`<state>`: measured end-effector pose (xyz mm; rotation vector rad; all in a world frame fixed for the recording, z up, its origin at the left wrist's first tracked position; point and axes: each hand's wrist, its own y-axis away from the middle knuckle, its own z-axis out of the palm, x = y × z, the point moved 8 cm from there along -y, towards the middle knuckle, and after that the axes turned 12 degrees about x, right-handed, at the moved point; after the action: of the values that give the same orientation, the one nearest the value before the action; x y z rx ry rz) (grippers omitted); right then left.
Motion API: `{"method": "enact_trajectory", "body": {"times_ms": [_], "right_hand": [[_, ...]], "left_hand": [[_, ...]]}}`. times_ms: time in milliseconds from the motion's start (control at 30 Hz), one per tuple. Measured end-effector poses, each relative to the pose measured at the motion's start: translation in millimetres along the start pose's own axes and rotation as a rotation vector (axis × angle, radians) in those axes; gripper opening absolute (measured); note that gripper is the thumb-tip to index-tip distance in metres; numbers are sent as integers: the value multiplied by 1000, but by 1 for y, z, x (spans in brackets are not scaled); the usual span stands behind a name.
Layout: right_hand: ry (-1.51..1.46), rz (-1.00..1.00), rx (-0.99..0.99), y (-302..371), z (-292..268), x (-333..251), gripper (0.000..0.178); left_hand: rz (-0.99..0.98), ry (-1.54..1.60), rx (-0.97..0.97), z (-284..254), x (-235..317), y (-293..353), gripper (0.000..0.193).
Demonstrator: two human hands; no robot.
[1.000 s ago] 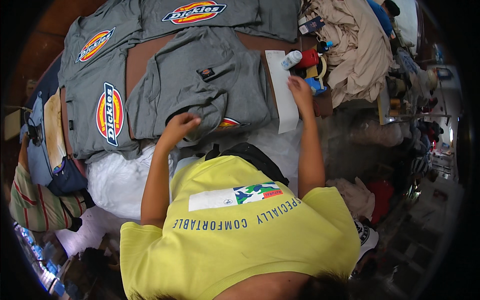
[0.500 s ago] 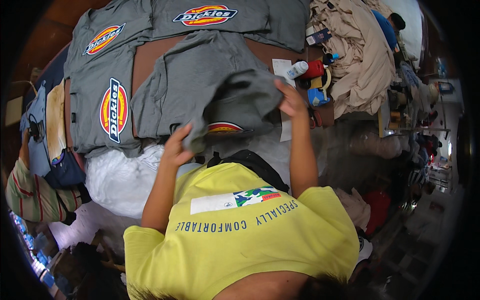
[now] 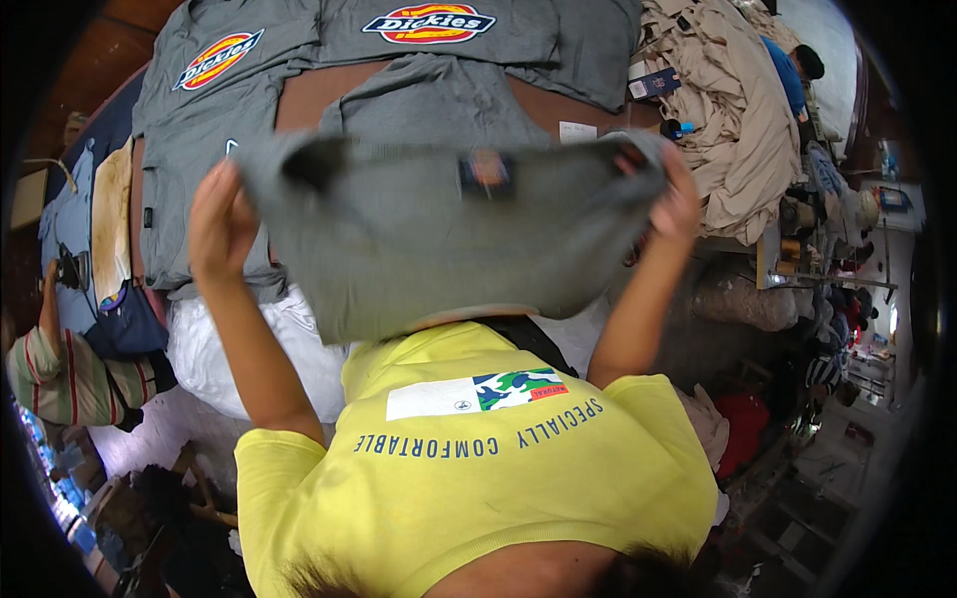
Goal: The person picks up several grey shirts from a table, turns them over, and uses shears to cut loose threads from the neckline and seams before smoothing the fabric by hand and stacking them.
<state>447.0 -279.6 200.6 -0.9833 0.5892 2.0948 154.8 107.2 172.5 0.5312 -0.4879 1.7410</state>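
A grey T-shirt (image 3: 439, 249) is stretched between my hands, raised over the table's near edge and blurred by motion. A dark neck label (image 3: 485, 172) shows near its upper edge. My left hand (image 3: 221, 221) grips one upper corner, fingers closed. At the opposite upper corner my right hand (image 3: 678, 204) is closed on the cloth. Behind the raised shirt, part of another grey garment (image 3: 429, 95) lies on the brown table (image 3: 297, 104); the rest is hidden. Grey shirts with a colourful printed emblem lie along the far side (image 3: 429, 60) and left side (image 3: 179, 209).
A heap of beige cloth (image 3: 733, 130) lies at the far right, with a dark tag (image 3: 654, 84) on it. White plastic wrapping (image 3: 214, 354) sits below the table's left edge. A co-worker in a striped shirt (image 3: 75, 374) is at the left, beside light blue cloth (image 3: 68, 224).
Both hands have moved apart and lifted the grey shirt, spreading it wide between them. It now hides the bottles and small items at the table's right.
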Motion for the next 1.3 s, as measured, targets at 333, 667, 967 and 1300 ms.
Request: {"method": "enact_trajectory", "body": {"times_ms": [333,667,967,1300], "right_hand": [[340,401,324,-101,-94,151,37],[1121,582,-86,49,-84,153,49],[1307,613,-205,57,-63,171,36],[1712,-56,-711,71,-32,168,30]], "left_hand": [[-190,-854,796,-147,-77,-79,47],[-279,-1190,577,-109,-120,62,40],[304,-1944,67,-27,-121,27,41],[17,-1496,353,-94,-123,52,30]]}}
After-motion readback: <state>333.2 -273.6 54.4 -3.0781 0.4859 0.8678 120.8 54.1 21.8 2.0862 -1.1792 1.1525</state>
